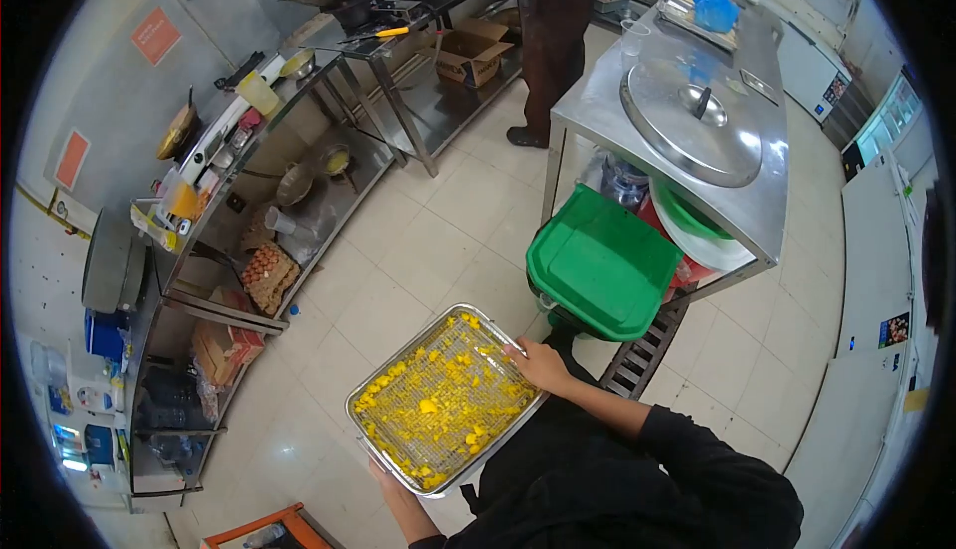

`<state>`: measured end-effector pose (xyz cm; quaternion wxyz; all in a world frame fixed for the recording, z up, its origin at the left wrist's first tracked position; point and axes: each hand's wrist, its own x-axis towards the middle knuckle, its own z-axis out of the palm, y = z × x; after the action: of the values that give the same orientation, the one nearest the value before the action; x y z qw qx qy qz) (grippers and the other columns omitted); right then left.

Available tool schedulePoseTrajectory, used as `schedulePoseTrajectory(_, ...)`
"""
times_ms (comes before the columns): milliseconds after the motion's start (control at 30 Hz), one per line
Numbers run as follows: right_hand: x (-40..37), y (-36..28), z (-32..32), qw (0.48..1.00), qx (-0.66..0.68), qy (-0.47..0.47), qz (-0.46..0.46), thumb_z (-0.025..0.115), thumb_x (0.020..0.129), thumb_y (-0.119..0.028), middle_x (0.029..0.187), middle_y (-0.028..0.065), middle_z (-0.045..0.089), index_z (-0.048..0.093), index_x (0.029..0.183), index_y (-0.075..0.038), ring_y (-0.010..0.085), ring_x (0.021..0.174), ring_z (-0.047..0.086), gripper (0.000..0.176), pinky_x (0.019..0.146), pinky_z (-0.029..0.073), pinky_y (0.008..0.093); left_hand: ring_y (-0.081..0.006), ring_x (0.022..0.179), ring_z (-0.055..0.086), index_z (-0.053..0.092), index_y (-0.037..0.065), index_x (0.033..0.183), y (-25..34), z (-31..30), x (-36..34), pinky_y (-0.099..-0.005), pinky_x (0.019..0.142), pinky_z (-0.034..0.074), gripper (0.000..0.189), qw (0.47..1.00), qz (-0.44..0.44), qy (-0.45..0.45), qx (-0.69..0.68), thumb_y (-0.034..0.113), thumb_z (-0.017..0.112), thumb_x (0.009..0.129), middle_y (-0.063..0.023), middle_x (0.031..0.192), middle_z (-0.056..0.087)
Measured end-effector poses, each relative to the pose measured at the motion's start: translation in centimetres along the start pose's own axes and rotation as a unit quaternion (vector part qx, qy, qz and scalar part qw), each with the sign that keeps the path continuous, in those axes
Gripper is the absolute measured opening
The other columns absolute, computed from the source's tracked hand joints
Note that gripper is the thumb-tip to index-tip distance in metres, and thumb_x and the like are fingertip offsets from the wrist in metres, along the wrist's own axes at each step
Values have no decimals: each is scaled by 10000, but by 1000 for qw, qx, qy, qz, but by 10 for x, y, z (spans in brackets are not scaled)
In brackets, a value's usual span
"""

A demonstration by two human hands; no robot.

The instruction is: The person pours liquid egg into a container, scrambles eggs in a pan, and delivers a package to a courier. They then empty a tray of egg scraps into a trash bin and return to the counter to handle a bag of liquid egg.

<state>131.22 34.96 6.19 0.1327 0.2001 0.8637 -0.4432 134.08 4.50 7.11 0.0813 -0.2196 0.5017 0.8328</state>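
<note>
A metal tray [445,397] with a wire mesh and scattered yellow crumbs is held out in front of my body, above the tiled floor. On its right edge is my right hand [539,365], fingers wrapped over the rim. My left hand [390,481] grips the tray's lower left edge from below; its fingers are mostly hidden under the tray. The green lid [603,262] of a bin stands just beyond my right hand, beside the steel table.
A steel table [737,211] with a large round lid [690,121] stands at the right. Steel shelves [344,166] with eggs [269,275] and pans line the left. Another person [554,46] stands at the far counter. An orange-framed item [284,527] is at the bottom.
</note>
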Motion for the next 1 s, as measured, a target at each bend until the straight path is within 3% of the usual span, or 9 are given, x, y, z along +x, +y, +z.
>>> schedulePoseTrajectory(300,2,15,15,998,26,44,-30,408,776,-374,760,199,549,512,996,-90,335,718,537,374,637,425,389,-238,870,504,417,4,1072,-3,0,4,-341,730,439,445,995,-93,11,-17,347,359,795,-117,1011,494)
schedulePoseTrajectory(533,11,54,16,997,77,-3,-27,418,783,-295,795,187,542,521,984,-110,323,745,532,292,649,415,372,-225,934,475,365,18,1119,-10,14,13,-325,787,409,466,994,-104,-31,33,372,328,819,-112,1067,460)
schedulePoseTrajectory(700,20,94,5,988,149,22,-14,415,796,-282,800,183,548,529,969,-87,300,751,544,285,640,413,340,-222,1000,429,297,28,1170,-17,57,28,-327,837,374,576,985,-133,-51,93,476,246,811,-115,1140,397)
schedulePoseTrajectory(867,20,123,-35,980,191,47,31,410,807,-313,804,146,565,530,954,-56,235,748,549,319,664,403,314,-219,1040,390,262,33,1187,-53,89,63,-326,867,341,603,974,-155,-129,107,492,268,797,-114,1170,359)
schedulePoseTrajectory(1000,27,173,-58,966,198,138,90,423,801,-328,773,152,565,544,922,-41,220,720,548,334,645,403,309,-219,1062,369,233,34,1203,-84,146,94,-324,878,321,596,955,-206,-179,114,480,252,809,-112,1185,343)
